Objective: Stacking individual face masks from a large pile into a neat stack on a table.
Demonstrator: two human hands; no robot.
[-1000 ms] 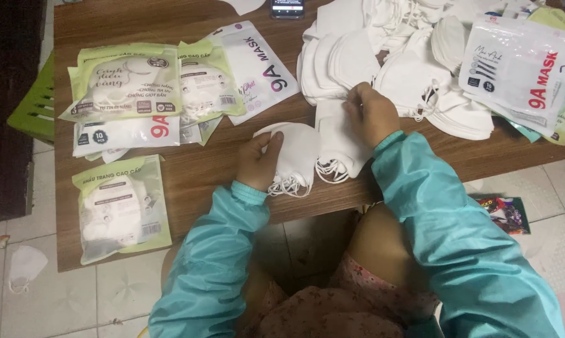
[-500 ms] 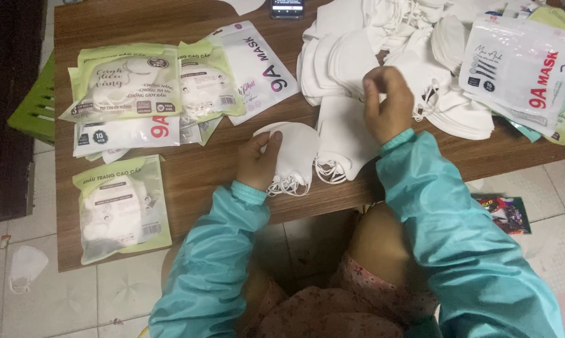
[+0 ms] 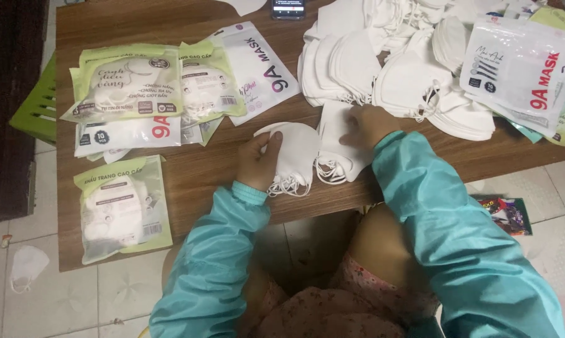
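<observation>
Left to right. Stray mask (image 3: 27, 266) on the tiled floor, off the worktop (image 3: 195, 181). Sealed pack (image 3: 123, 209) at the near left edge, glossy green-and-clear film, white masks inside. Behind it a pack pile (image 3: 148, 94), overlapping, slick plastic.

Left hand (image 3: 259, 164) holds a small mask stack (image 3: 295, 156) at mid worktop: fingers curled round its left edge, thumb on top. Masks are soft white nonwoven, folded to a curved shell shape, thin elastic loops trailing off the near side.

Right hand (image 3: 370, 123) rests flat on a second stack (image 3: 335, 147) just beside the first, fingers together and pressing down, pinching nothing as far as I can tell.

Beyond it, loose mask heap (image 3: 407, 62), unsorted, loops mixed. Far right, white printed pouch (image 3: 517, 66) lying on more packs.

Risks, judged: loops could tangle between the two touching stacks and drag extra masks; light fabric could slide off the near edge to the floor; a stack gripped from one side may fan out.
</observation>
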